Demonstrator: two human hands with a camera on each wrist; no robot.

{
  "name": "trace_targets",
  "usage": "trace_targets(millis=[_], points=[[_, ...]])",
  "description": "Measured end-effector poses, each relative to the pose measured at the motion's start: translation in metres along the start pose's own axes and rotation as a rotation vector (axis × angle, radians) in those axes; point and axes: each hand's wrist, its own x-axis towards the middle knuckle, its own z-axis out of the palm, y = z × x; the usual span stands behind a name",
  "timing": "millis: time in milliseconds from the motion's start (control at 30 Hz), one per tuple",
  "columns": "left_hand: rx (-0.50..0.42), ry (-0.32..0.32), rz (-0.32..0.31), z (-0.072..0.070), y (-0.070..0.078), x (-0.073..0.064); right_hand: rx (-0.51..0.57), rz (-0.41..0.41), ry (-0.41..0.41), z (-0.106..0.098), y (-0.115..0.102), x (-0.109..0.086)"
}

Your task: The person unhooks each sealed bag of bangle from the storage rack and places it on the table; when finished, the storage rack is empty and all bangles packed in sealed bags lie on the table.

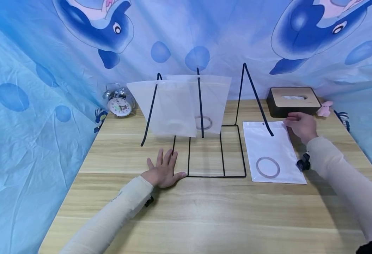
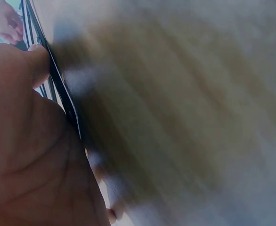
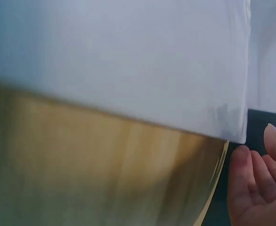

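Observation:
My left hand lies with fingers spread on the table, over the front left part of the black wire display rack's base. In the left wrist view its thumb lies against a dark rod. At the upper right corner of a white zip bag with a ring outline is my right hand. Right wrist view: fingertips right at the bag's corner, thumb apart from them. The rack's right arm passes in front of this bag's top edge, by a small hole.
Two more white bags, a front one and one behind it, hang on the rack's other arms. An alarm clock stands at back left. At back right are a tissue box and a pink plush toy.

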Motion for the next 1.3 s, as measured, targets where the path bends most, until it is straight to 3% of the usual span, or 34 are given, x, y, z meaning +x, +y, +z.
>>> trace_targets(millis=[133,300,433,667,767,967,1100,1300], points=[[0.011,0.013,0.008,-0.002,0.002,-0.003,-0.037,-0.017,0.033,0.007,-0.007,-0.007],[0.016,0.012,0.008,0.002,0.000,-0.003,-0.135,-0.175,0.064,0.016,-0.028,-0.024],[0.014,0.003,-0.003,0.004,-0.001,-0.001,-0.118,-0.281,0.027,0.026,-0.054,-0.043],[0.006,0.002,-0.003,0.002,-0.001,-0.001,0.060,-0.572,-0.011,0.047,-0.102,-0.076],[0.005,0.002,0.000,0.003,-0.001,-0.001,0.138,-0.650,-0.051,0.058,-0.122,-0.087],[0.013,-0.008,-0.012,0.003,-0.002,0.001,0.350,-0.756,-0.159,0.073,-0.163,-0.100],[0.018,-0.010,-0.017,-0.001,0.000,-0.001,0.491,-0.774,-0.195,0.076,-0.187,-0.104],[0.017,0.008,-0.005,-0.004,0.002,-0.007,0.525,-0.803,-0.175,0.077,-0.205,-0.107]])
